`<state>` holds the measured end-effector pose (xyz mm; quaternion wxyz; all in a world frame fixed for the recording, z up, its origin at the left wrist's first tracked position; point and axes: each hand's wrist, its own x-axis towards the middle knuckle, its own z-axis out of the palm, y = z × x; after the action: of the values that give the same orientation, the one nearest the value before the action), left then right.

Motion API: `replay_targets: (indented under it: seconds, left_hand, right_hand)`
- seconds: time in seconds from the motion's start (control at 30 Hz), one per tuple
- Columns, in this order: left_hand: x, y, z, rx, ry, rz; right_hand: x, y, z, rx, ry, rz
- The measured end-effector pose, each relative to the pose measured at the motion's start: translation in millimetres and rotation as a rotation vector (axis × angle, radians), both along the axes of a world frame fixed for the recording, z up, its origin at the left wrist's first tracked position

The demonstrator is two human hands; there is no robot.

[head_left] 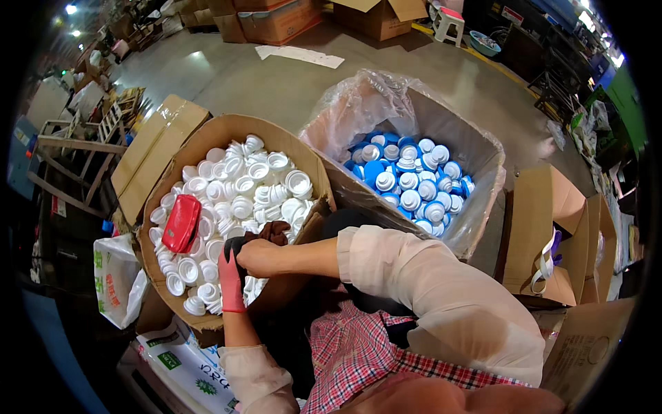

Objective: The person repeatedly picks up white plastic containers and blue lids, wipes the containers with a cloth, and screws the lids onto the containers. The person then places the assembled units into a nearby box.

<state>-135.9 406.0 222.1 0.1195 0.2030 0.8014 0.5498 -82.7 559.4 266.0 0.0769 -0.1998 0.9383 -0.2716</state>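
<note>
My left hand (233, 276) wears a pink glove with dark fingers, and it hangs over the near side of a round-sided cardboard box full of white plastic caps (245, 185). My bare right hand (258, 257) reaches across and meets it, its fingers closed against the dark part of the glove. Just beyond the two hands is a crumpled dark brown cloth-like piece (274, 233); I cannot tell which hand has it. The left fingertips are mostly hidden behind the right hand. On the caps lies a red case (182, 223).
To the right stands a plastic-lined carton (483, 190) with blue and white caps (409, 181). A cardboard flap (155, 152) and a white bag (118, 279) flank the left box. Open cartons (531, 234) stand at the right. A white stool (449, 27) is far back.
</note>
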Motion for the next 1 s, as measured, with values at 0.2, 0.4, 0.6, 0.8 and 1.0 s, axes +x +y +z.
replay_targets:
  seconds: [0.2,0.4,0.6,0.8,1.0]
  left_hand:
    - [-15,15,-5,0.026,-0.158,0.149]
    - [-8,26,6,-0.010,0.108,-0.078]
    - [6,33,26,0.054,-0.069,0.001]
    - [9,26,20,0.036,-0.049,-0.022]
    - [3,21,8,0.030,-0.112,0.013]
  right_hand:
    - [-3,7,2,-0.008,0.064,-0.071]
    - [-1,16,-5,-0.054,0.134,-0.094]
    - [2,17,-5,-0.055,0.150,-0.070]
    - [4,15,-2,0.033,0.076,-0.029]
    - [7,16,8,0.051,0.045,-0.018]
